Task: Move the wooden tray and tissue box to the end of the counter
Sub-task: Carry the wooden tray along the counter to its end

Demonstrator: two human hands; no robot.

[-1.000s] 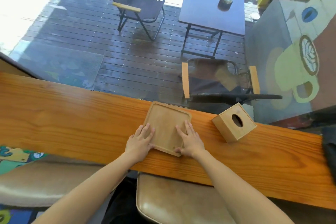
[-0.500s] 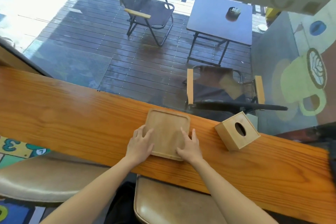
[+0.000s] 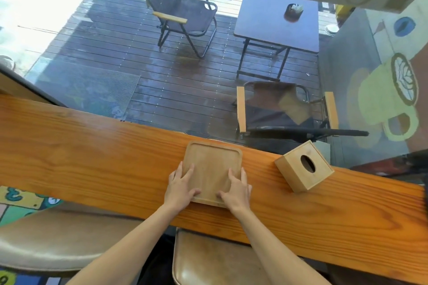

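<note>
A square wooden tray (image 3: pixel 212 164) lies flat on the long orange wooden counter (image 3: pixel 92 157), near its middle. My left hand (image 3: pixel 180 188) grips the tray's near left corner, fingers on the tray and thumb at its near edge. My right hand (image 3: pixel 236 190) grips the near right corner the same way. A wooden tissue box (image 3: pixel 304 169) with an oval hole on top stands on the counter to the right of the tray, a short gap apart and turned at an angle.
The counter runs along a window; beyond the glass are a deck, folding chairs (image 3: pixel 183 14) and a small table (image 3: pixel 278 21). Two padded stools (image 3: pixel 208 259) stand below the counter's near edge. A dark object (image 3: pixel 425 192) lies at the counter's far right.
The tray has turned from an angled position to square with the counter. Both hands have shifted from resting flat on it to gripping its near corners.
</note>
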